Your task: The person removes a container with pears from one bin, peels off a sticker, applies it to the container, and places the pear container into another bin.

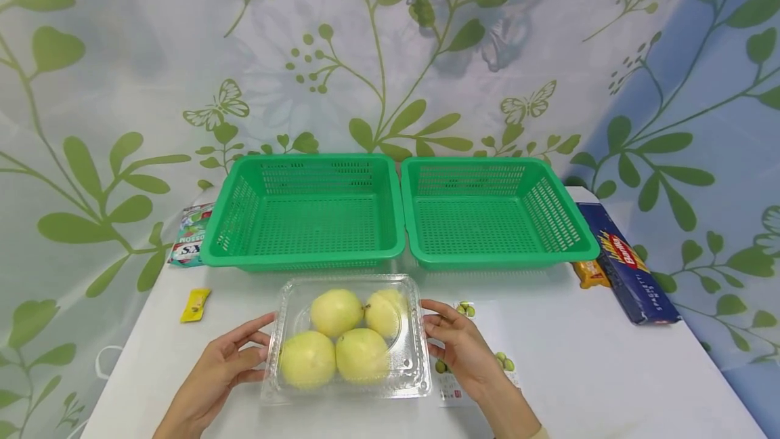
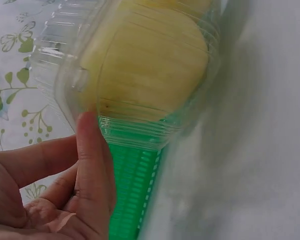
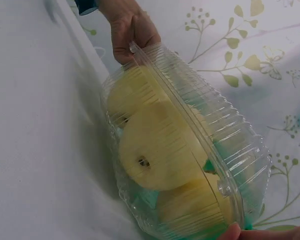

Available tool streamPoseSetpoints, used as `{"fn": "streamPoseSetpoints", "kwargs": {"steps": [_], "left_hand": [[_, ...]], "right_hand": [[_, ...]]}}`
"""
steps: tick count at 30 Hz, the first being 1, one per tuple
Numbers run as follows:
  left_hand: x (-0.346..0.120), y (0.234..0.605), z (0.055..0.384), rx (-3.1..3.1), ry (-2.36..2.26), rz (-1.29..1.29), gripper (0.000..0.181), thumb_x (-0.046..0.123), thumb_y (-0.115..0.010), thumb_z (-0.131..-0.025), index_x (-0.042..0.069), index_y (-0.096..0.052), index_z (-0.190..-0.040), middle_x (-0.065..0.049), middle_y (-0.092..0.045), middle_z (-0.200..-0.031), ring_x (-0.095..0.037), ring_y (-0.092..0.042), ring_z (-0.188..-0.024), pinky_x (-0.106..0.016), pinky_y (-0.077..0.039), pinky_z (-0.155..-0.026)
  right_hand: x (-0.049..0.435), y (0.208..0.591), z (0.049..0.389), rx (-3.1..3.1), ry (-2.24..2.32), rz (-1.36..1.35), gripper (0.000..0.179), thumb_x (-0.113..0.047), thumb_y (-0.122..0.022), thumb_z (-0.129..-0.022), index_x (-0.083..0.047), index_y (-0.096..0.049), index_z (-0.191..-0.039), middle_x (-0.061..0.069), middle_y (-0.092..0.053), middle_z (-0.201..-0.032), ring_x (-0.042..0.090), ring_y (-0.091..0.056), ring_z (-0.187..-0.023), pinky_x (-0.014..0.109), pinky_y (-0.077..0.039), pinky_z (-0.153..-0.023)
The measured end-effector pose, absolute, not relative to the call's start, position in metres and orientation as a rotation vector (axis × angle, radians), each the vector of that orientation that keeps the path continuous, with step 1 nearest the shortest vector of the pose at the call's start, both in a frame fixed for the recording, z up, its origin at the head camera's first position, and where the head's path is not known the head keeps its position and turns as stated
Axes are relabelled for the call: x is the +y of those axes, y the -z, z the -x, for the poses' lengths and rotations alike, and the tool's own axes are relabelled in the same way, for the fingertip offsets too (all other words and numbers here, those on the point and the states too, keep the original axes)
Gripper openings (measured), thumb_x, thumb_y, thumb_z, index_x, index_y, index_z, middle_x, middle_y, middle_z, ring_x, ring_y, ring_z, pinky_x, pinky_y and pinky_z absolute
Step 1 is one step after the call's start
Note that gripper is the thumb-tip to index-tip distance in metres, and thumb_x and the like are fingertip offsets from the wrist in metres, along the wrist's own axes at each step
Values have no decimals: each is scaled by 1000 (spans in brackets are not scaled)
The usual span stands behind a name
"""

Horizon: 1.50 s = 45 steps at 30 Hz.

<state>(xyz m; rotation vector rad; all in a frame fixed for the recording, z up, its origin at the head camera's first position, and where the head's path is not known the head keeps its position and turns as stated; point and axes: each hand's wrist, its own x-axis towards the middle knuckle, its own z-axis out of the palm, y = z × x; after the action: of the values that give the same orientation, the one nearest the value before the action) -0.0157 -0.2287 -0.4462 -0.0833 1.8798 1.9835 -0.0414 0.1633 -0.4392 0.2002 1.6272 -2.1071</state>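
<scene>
A clear plastic clamshell box [image 1: 409,358] with its lid down contains several pale yellow pears [image 1: 336,313]. My left hand [image 1: 222,364] grips the box's left side, its fingertips at the rim. On the opposite side, my right hand [image 1: 460,341] holds the edge with fingers bent. The left wrist view shows the left fingers [image 2: 92,165] right at the ridged corner of the box. In the right wrist view the box [image 3: 240,155] is tilted over the white table, and only a little of the right hand shows at the bottom edge.
Two green baskets [image 1: 305,259] [image 1: 506,261] stand side by side behind the box. A printed sheet [image 1: 453,395] lies under my right hand. At left are a yellow packet [image 1: 196,305] and a green bag [image 1: 190,236]; at right, a blue spaghetti box [image 1: 630,266] and an orange packet [image 1: 590,274].
</scene>
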Motion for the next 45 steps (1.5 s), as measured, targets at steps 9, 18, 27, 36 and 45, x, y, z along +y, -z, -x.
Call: {"fn": "streamPoseSetpoints", "kwargs": {"steps": [9,18,27,36,45], "left_hand": [[-227,452,17,1906,-1906,76,54,11,-62,-97,24,-50,-147,7,-61,-106,-5,-67,-92,-30,-62,-80],[-230,454,14,1889,-1879,24,54,13,-62,-98,25,-48,-149,6,-61,-110,-5,-68,-93,-31,-62,-82],[-230,452,25,1935,-1884,10,59,8,-62,-97,15,-44,-152,6,-60,-109,-4,-67,-88,-30,-62,-78],[-221,449,42,1963,-1891,180,67,4,-62,-94,9,-37,-155,4,-58,-111,-5,-65,-88,-28,-60,-79],[-214,449,44,1966,-1927,234,68,3,-62,-93,7,-36,-155,5,-60,-109,-7,-64,-90,-26,-60,-77]], "right_hand": [[162,452,43,1611,2104,-250,46,-13,-59,-99,-8,-46,-143,-9,-60,-98,6,-58,-92,27,-45,-84],[161,455,41,1604,2104,-254,47,-15,-58,-100,-4,-43,-143,-10,-60,-100,7,-57,-95,25,-46,-84],[155,454,51,1677,2087,-271,47,-16,-55,-101,-2,-41,-144,-7,-58,-102,9,-54,-93,27,-44,-83],[145,451,70,1713,2170,-298,47,-11,-52,-101,1,-42,-145,-4,-62,-108,14,-56,-102,29,-45,-87],[144,453,77,1740,2198,-317,43,-8,-51,-100,2,-46,-142,-3,-61,-106,14,-56,-98,27,-45,-80]]}}
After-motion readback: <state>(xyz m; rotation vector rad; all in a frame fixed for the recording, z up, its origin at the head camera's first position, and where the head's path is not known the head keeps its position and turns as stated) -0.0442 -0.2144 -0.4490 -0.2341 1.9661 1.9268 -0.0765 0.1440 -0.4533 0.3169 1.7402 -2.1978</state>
